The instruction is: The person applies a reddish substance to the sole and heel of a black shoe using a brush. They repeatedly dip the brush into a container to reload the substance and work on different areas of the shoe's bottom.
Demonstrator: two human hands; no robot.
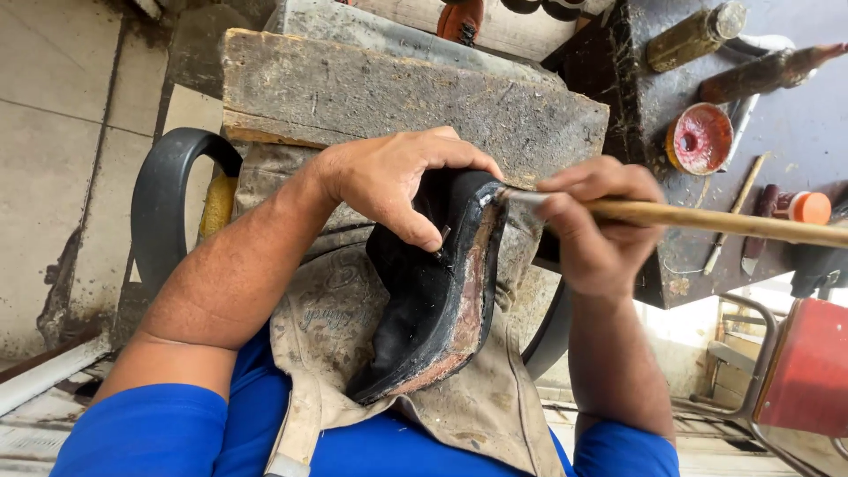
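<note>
On your lap, over the stained apron (353,327), the black shoe (424,291) lies on its side with its worn reddish sole edge turned up, and your left hand (389,181) is clamped over the heel end to steady it. Your right hand (596,230) pinches a wooden-handled brush (707,218), its tip touching the sole rim at the heel, so you look to be coating that edge. Next stroke wants a steady run down the rim, keeping off the black upper.
</note>
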